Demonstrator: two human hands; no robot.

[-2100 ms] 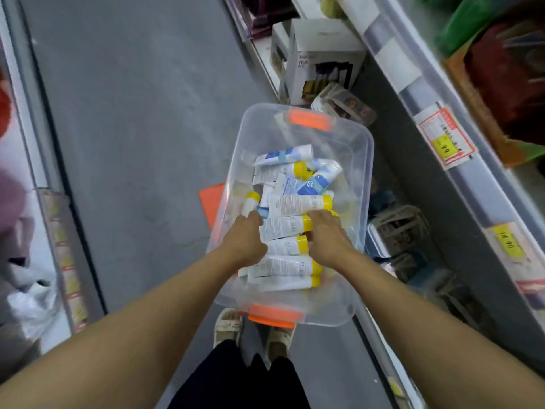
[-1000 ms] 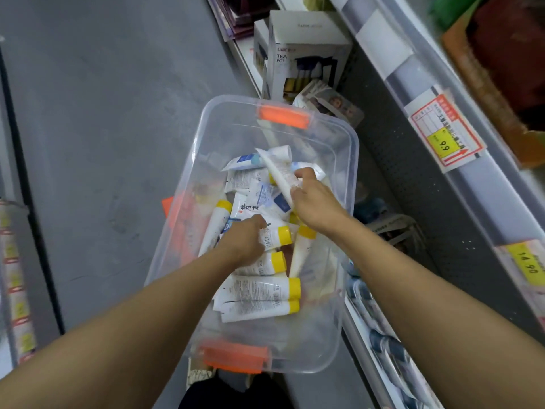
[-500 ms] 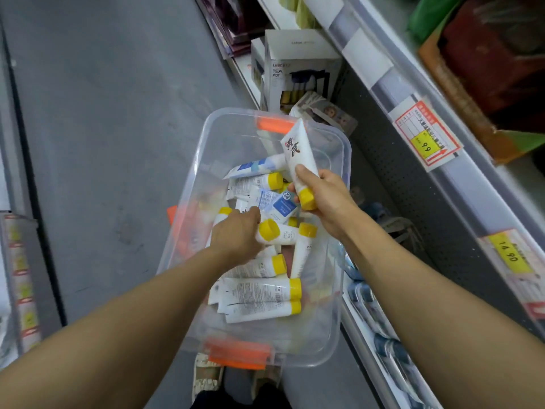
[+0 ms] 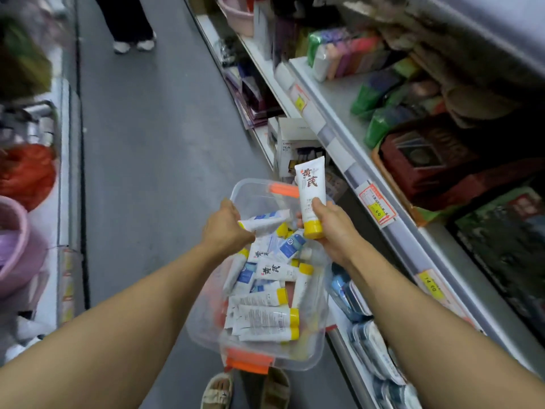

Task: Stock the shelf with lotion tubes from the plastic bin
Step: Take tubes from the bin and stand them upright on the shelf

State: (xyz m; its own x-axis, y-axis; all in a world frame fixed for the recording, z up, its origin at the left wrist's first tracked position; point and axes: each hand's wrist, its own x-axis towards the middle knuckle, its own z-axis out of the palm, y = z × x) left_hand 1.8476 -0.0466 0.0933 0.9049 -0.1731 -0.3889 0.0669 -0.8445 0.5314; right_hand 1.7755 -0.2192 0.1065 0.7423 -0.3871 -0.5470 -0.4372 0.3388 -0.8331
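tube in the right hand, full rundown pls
The tube is white, soft-looking plastic with a yellow cap at the bottom and a flat crimped end pointing up, so it stands nearly upright, cap down. Large red characters run down its front, with fine print below. The right hand grips its lower part just above the cap, thumb across the front. It is held above the far end of the clear bin, clear of the other tubes.
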